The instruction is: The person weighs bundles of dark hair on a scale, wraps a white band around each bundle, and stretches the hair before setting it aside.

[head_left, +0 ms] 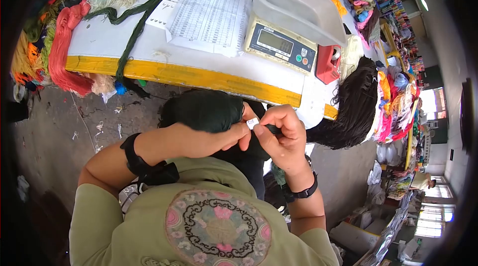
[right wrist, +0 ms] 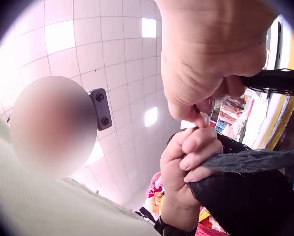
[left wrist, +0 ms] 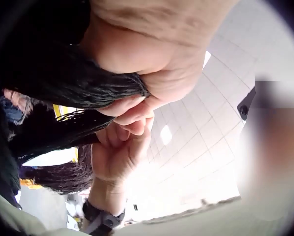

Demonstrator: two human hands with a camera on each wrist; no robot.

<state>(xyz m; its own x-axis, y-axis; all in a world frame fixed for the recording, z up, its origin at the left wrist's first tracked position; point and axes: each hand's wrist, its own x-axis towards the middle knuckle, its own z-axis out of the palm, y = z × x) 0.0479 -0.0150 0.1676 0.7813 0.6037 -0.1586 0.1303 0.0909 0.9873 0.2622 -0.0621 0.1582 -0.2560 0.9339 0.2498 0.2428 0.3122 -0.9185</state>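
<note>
A dark, nearly black yarn skein (head_left: 204,110) hangs over my left hand (head_left: 211,140), whose fingers curl round its end. In the left wrist view the dark strands (left wrist: 107,91) run into that hand's grip. My right hand (head_left: 285,139) meets the left in front of the chest and pinches a small white paper tag (head_left: 252,123) between thumb and forefinger. The tag sits right at the left fingertips. In the right wrist view, dark yarn (right wrist: 277,81) also passes under the curled fingers of the right hand, and the tag is mostly hidden.
Just beyond my hands is the table's yellow-taped edge (head_left: 174,73). On it stand a digital scale (head_left: 281,44) with a clear plastic tray (head_left: 298,4), a red device (head_left: 328,64) and printed sheets (head_left: 209,14). A dark green skein (head_left: 137,32) and coral yarn (head_left: 64,52) drape over the edge.
</note>
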